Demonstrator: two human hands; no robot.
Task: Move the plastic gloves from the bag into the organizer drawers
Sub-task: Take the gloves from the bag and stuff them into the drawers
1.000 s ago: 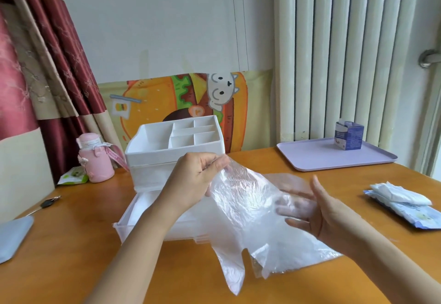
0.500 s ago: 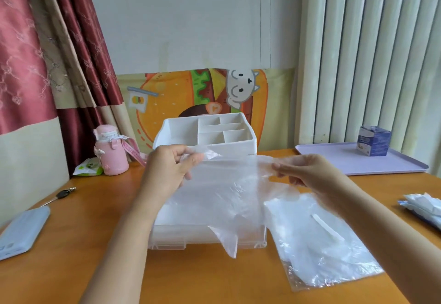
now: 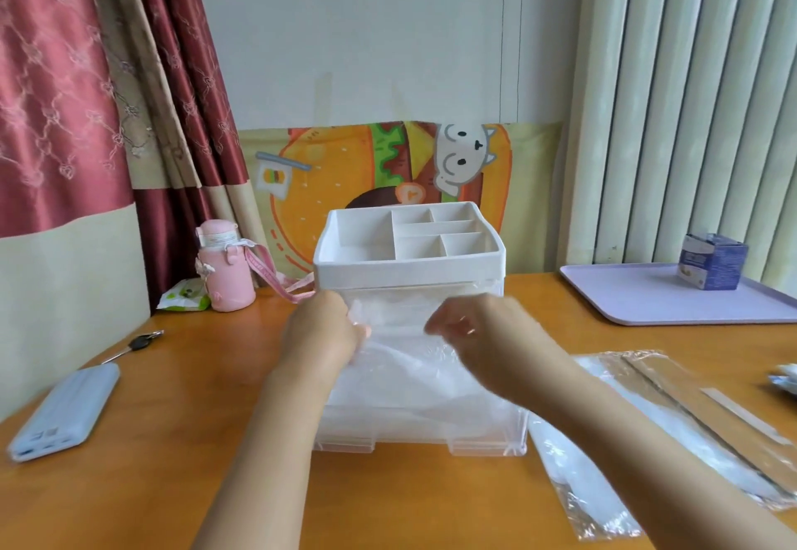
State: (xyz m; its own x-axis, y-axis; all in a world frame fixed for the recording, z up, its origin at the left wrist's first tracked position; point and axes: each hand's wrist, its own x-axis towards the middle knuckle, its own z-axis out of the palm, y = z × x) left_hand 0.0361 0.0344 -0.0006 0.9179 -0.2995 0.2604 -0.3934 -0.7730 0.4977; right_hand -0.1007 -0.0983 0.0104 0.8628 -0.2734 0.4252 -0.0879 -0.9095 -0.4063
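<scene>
Left hand (image 3: 321, 334) & right hand (image 3: 478, 334), apart, both pinch the clear plastic glove (image 3: 401, 362) over the pulled-out drawer (image 3: 422, 441) of the white organizer (image 3: 409, 267) at the table (image 3: 172, 441) middle; bag (image 3: 647, 428) lies toward front-right corner.

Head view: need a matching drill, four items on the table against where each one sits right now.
Items:
1. pink bottle
2. blue carton
3. power bank
4. clear bag

Places:
A. on the lilac tray
B. flat on the table, right of the organizer
C. upright at the far side, next to the curtain
D. near the table's left edge, on the near side

Pairs: 1-C, 2-A, 3-D, 4-B
</scene>
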